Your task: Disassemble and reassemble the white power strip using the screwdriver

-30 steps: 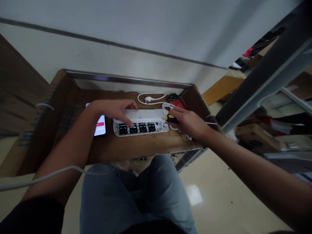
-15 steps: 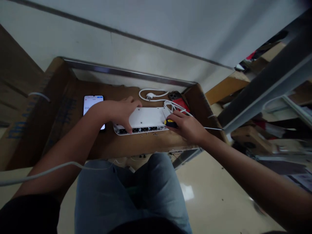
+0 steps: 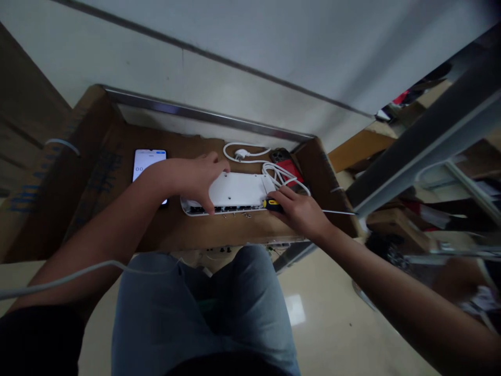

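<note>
**Cover pressed flat on the power strip**

Lowered since a second ago, the white back cover (image 3: 235,189) now lies nearly flat on the power strip base (image 3: 219,209), where before it stood tilted up with the black sockets showing in a row; only a thin dark line of them shows along the near edge now.

The left hand (image 3: 199,176) lies on the left end of the cover, fingers spread over the top and the thumb down at the near edge — pressing, not closed round anything. The right hand (image 3: 301,211) sits at the strip's right end, its grip pinched round the yellow-and-black handle of a screwdriver (image 3: 273,204), whose tip I cannot make out.

The strip lies in the middle of the cardboard-covered counter (image 3: 195,235). Its white cable (image 3: 282,175) coils behind the right end, with the plug (image 3: 239,154) further back. A lit phone (image 3: 147,164) lies to the left, partly behind the left forearm. A red and dark object (image 3: 288,166) rests just beyond the cable. Small screws (image 3: 247,214) lie loose before the strip.
</note>
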### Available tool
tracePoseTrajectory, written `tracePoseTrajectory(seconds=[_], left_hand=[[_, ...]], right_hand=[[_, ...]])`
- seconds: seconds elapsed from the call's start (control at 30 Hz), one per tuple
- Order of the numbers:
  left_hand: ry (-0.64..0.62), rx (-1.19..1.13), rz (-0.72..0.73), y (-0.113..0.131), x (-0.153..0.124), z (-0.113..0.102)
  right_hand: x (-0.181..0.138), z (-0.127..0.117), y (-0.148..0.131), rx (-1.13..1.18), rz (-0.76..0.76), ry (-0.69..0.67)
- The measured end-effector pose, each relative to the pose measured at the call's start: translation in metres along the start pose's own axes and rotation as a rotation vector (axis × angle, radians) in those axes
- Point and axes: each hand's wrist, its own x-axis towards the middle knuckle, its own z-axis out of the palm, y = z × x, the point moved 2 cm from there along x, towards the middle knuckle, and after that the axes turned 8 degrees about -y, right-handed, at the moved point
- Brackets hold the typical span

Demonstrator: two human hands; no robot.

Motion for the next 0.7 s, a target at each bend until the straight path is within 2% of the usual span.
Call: tracePoseTrajectory(seconds=[0.17,0.37,0.7], left_hand=[[-0.004,-0.025,0.007,-0.003,0.000,0.008],[0.078,-0.051,0.035,0.000,-0.010,0.019],[0.065,-0.066,0.028,0.001,-0.018,0.023]], right_hand=[[-0.003,0.004,0.002,-0.033,-0.024,-0.002],[-0.003,0.007,0.002,-0.039,-0.047,0.021],[-0.006,0.004,-0.006,-0.007,-0.099,0.017]])
